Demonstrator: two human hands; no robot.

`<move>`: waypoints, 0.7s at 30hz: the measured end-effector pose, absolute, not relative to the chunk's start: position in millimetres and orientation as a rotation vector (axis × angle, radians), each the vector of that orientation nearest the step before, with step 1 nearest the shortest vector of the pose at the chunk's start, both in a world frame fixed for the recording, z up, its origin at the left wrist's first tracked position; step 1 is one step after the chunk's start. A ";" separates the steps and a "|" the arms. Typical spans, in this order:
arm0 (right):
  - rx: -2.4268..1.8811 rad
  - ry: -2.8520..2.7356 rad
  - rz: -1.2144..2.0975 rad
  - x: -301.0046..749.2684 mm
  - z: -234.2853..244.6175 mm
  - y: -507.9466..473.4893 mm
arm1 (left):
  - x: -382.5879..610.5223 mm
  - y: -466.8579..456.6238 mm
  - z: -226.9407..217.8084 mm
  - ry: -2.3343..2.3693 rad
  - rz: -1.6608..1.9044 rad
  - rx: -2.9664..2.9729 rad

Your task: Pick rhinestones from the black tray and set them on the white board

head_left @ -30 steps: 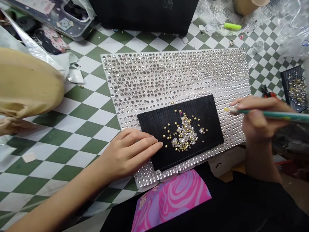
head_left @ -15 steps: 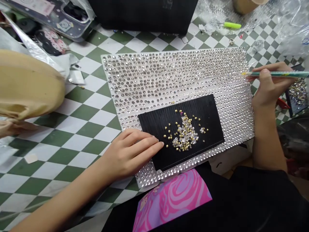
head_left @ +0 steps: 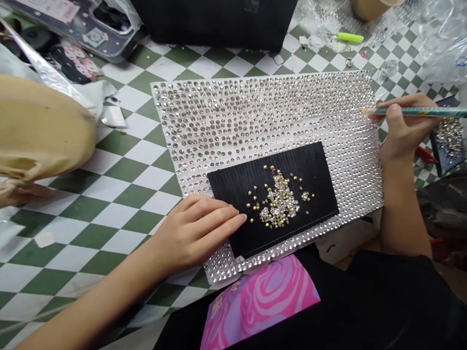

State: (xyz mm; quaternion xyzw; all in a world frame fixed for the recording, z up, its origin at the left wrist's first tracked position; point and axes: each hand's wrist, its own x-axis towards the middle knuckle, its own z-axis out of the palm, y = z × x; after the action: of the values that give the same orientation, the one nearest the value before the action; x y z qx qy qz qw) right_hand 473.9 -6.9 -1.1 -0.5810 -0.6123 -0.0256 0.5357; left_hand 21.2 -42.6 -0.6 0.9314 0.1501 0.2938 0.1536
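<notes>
My left hand (head_left: pixel 199 228) lies with its fingers stretched out and close together, fingertips resting on the left edge of a black ridged tray (head_left: pixel 237 187). Its thumb is hidden. A heap of small gold and silver rhinestones (head_left: pixel 280 204) is spread over the middle of that tray. Under it is a white sheet (head_left: pixel 233 116) studded with rows of clear rhinestones. At the sheet's right edge, my right hand (head_left: pixel 404 126) pinches a green pencil (head_left: pixel 430 112). The pencil's yellow tip points left, over the studded rows; whether it touches them I cannot tell.
A checkered cloth (head_left: pixel 120 209) covers the table. At the back stand a black box (head_left: pixel 219 22) and a cup (head_left: pixel 374 7); a lime-green tool (head_left: pixel 349 37) lies nearby. A phone case (head_left: pixel 83 29) and a tan bag (head_left: pixel 44 126) are left. Another rhinestone tray (head_left: pixel 450 136) sits right.
My right hand and the pencil have shifted slightly left. The view has moved a little; my left hand and the black tray keep the same position relative to each other.
</notes>
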 end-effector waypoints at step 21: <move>-1.338 -1.662 0.371 376.7 39.9 -67.9 | 22.2 -41.2 4.4 0.442 0.840 2.695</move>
State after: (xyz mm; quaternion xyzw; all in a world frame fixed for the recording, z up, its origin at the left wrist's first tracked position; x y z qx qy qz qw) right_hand 376.7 -67.9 39.9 -0.5456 -0.6779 0.1514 0.4689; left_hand 22.2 -41.2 4.4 0.9337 0.1532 0.2910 0.1417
